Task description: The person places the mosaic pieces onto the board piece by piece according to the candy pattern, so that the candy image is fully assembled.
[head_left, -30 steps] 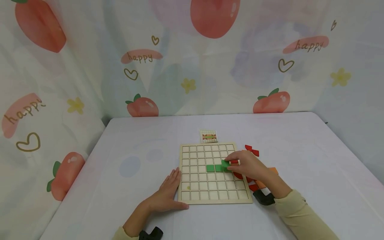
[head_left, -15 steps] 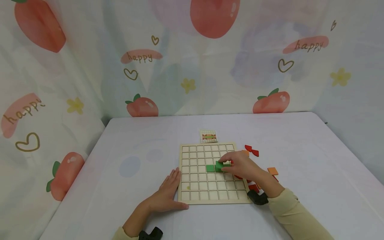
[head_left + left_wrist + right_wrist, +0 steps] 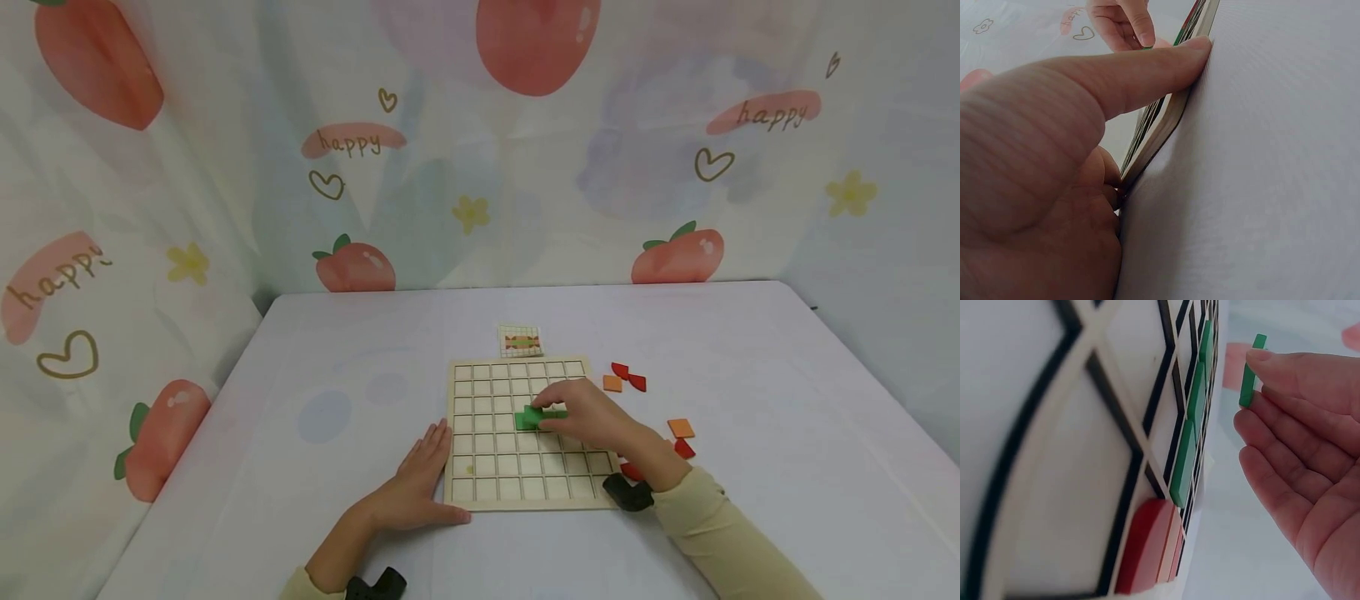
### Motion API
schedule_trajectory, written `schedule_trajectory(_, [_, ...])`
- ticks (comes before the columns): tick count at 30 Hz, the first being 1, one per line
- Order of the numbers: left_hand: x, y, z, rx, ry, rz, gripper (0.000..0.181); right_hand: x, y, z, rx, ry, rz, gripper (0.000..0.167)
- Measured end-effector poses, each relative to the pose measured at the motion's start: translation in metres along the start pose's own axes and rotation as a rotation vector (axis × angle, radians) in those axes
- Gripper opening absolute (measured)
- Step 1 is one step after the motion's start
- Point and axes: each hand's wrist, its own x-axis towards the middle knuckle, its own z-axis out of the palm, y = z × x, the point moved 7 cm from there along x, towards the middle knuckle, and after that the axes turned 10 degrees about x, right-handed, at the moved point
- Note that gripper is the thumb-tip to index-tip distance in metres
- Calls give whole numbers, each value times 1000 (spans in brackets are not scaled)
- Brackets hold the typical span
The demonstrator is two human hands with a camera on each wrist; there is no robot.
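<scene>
A wooden grid board (image 3: 489,465) lies on the table in the head view. At its left front corner rests my left hand (image 3: 415,490), fingers straight along the left edge and thumb at the front edge. My right hand (image 3: 592,417) is over the middle of the board, pinching a green square tile (image 3: 532,417) between thumb and fingertips. In the right wrist view that held tile (image 3: 1251,375) is tilted and apart from the board. Several green tiles (image 3: 1195,403) sit in a row in the grid there, with a red curved piece (image 3: 1144,544) near them.
A small pattern card (image 3: 522,341) lies behind the board. To the right lie red pieces (image 3: 637,382), an orange square tile (image 3: 612,382), and another orange tile (image 3: 681,428) beside a red piece (image 3: 684,448). My right forearm partly covers other pieces.
My right hand has moved left across the board with a green tile pinched in it. Pieces at the right have come into view from behind it. The left hand stays put.
</scene>
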Motion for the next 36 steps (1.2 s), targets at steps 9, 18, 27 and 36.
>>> schedule_trajectory(9, [0,1,-1,-2,-3,4,112,7,-5,9,10,-36,-31,22])
schedule_trajectory(18, [0,1,-1,-9,0,6,111,18,-13,17,-38,-78,-59,21])
schedule_trajectory(27, [1,-2,0,9,-2,11,111,23,-17,22,-75,-96,-48,20])
schedule_trajectory(36, [1,-3,2,10,-6,16,112,28,-18,29,-112,-114,-52,17])
